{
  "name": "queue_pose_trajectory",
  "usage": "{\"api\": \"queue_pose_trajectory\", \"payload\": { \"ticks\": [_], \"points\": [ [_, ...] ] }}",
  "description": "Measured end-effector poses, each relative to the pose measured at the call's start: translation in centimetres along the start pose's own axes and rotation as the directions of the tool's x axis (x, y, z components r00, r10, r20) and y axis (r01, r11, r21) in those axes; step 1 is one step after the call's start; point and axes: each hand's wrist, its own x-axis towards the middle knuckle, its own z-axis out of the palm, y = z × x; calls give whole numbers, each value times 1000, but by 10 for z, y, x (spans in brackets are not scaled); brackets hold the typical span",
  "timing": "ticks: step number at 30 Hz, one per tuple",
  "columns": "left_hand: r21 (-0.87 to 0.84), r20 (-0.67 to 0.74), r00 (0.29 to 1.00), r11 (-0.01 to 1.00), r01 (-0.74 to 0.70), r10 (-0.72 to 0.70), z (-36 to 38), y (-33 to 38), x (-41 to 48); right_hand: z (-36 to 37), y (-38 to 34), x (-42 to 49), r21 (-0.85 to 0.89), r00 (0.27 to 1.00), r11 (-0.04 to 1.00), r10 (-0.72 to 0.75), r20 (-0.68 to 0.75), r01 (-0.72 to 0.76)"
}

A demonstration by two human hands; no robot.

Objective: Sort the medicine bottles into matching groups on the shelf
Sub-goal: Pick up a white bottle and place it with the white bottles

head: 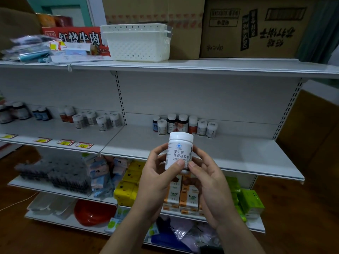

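I hold a white medicine bottle (179, 152) with a white cap and a Chinese label upright in front of the middle shelf (229, 153). My left hand (157, 178) grips its left side and my right hand (205, 182) its right side, thumbs on the label. On the shelf behind stands a mixed row of bottles (185, 125): dark ones, a red-labelled one and white ones. Further left are white bottles (99, 120), red-labelled bottles (67, 114), blue bottles (41, 113) and dark bottles (14, 112) in small groups.
The top shelf carries a white perforated basket (137, 43), cardboard boxes (247, 28) and loose packets (36, 50). Lower shelves hold yellow packs (128, 186), orange-and-white boxes (181, 197), green packs (249, 200) and a red basin (91, 211). Price tags (65, 142) line the middle shelf's left edge.
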Motion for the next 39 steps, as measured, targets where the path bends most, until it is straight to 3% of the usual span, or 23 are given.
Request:
{"api": "queue_pose_trajectory", "payload": {
  "ticks": [13, 23, 39],
  "points": [
    [55, 37, 997, 996, 68, -70, 1, -18, 6, -7, 12, 4, -76, 996, 996, -52, -78, 46],
    [75, -31, 996, 993, 90, -88, -29, -24, 5, 8, 38, 16, 25, 997, 998, 67, -28, -66],
    [69, -267, 962, 995, 77, -56, -185, 8, 13, 157, 97, 52, 17, 958, 968, 246, 146, -251]
  ]
}}
